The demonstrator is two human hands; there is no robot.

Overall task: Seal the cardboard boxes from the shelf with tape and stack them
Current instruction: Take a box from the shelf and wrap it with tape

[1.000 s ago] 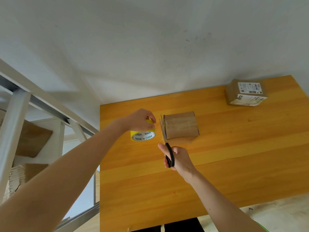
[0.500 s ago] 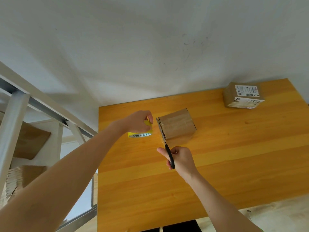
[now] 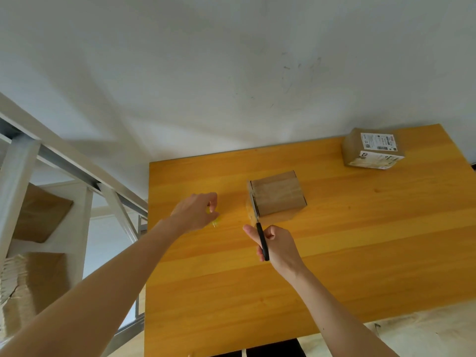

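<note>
Right hand (image 3: 277, 244) grips scissors (image 3: 260, 234) at the taped cardboard box (image 3: 277, 195) mid-table; left hand (image 3: 195, 212), lower than a second ago, curls over the yellow tape roll (image 3: 215, 219) — strip apparently cut

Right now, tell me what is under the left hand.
Under the left hand only a sliver of the yellow tape roll shows, low over the wooden table. The hand covers the rest of the roll, so whether it rests on the table cannot be seen.
</note>
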